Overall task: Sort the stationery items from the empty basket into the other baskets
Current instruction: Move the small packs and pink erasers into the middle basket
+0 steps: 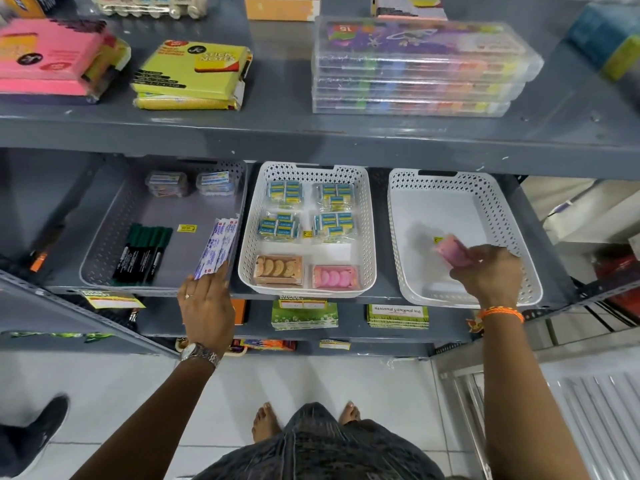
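Observation:
Three baskets stand side by side on the shelf. The grey basket (pixel 104 244) on the left holds black markers (pixel 143 252) and two small clear boxes. My left hand (pixel 207 306) grips flat blue-and-white packets (pixel 218 247) that lean on that basket's right wall. The middle white basket (pixel 369 216) holds packs of blue-and-yellow erasers, a box of tan pieces and a box of pink pieces (pixel 335 277). In the right white basket (pixel 498 202), my right hand (pixel 491 271) holds a small pink box (pixel 452 252) just above its floor.
The shelf above carries pink and yellow sticky-note packs (pixel 192 72) and stacked clear marker cases (pixel 422 67). Green cards lie on the lower shelf. Another person's shoe (pixel 45 424) shows at the bottom left. A metal rack (pixel 561 393) stands at the right.

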### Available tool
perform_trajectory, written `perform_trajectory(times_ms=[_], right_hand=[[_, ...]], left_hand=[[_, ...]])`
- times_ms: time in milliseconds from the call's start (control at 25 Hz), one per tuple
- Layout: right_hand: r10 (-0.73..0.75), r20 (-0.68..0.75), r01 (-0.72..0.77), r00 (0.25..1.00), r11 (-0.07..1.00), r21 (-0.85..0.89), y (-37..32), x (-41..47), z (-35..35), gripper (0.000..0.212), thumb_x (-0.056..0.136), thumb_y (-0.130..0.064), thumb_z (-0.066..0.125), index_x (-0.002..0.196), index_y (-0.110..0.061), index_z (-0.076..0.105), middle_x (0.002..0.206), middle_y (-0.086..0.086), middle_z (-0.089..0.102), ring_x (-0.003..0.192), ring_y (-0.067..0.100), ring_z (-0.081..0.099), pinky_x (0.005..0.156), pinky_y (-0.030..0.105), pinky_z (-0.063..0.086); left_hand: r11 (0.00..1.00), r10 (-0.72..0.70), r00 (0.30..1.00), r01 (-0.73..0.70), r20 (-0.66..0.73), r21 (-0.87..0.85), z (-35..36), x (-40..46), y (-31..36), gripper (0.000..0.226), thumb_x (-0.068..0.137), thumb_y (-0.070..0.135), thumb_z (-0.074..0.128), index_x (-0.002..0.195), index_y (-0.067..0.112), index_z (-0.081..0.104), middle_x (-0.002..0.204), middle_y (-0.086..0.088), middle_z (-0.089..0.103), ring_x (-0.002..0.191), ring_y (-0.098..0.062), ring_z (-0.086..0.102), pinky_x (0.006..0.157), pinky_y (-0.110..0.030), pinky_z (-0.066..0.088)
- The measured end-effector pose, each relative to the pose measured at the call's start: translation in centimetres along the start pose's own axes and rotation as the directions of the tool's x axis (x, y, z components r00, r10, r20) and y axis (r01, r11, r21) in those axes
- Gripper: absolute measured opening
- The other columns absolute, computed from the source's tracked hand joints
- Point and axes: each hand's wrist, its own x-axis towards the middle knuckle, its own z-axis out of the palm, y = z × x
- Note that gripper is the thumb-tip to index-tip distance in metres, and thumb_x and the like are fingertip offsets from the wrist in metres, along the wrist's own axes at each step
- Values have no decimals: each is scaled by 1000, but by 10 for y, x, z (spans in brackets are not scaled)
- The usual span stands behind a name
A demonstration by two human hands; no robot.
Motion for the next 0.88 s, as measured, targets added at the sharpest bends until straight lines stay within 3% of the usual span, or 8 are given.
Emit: perform_trajectory(times_ms=[80,160,280,360,520,680,880], right_hand=[[-74,-79,84,994,987,133,-15,-15,-2,44,51,-17,85,94,-17,78,87,8,77,66,21,62,67,22,43],[-190,-127,211,974,961,179,-33,-28,-4,49,51,-17,85,99,-19,78,95,6,77,74,24,68,68,23,45],[-337,-129,360,933,893,269,-61,-50,-4,52,53,-17,87,104,-17,77,103,3,74,81,22,71,74,31,58],[-423,-140,446,895,857,259,-74,-65,-1,51,56,-15,86,106,-18,76,104,0,72,84,21,70,78,38,60],[-486,-110,498,867,828,259,-87,-81,8,51,56,-12,84,105,-18,76,104,-2,71,87,20,69,78,38,60],[-541,34,521,840,823,227,-102,-76,13,55,54,-14,84,108,-20,77,103,1,72,86,22,69,77,39,60],[-547,387,570,742,819,65,-132,-64,34,57,58,-23,84,113,-26,74,116,-3,72,105,24,66,85,32,54]], left_hand=[[1000,3,1000,-3,-2,-3,1,0,-1,39,97,14,45,132,8,60,112,-19,69,103,-41,59,102,-51,38],[1000,1,1000,-1,-16,-6,3,-1,-1,38,97,14,45,132,8,59,111,-19,68,103,-40,58,102,-50,37],[1000,3,1000,-3,-29,-10,5,-1,-2,36,97,15,46,131,9,59,109,-18,69,102,-39,57,101,-48,36],[1000,0,1000,0,-23,-10,6,-1,-2,36,98,16,46,131,9,59,111,-19,69,104,-39,58,101,-49,37],[1000,9,1000,-9,-15,-6,7,-2,-5,37,100,19,43,133,9,57,115,-18,68,106,-38,59,102,-47,36],[1000,-4,1000,4,2,-6,8,-1,-5,38,100,21,45,134,9,56,117,-18,68,108,-38,59,102,-48,37],[1000,-12,1000,12,-3,-12,9,-1,-6,37,99,20,46,133,10,56,116,-18,68,108,-37,58,101,-48,37]])
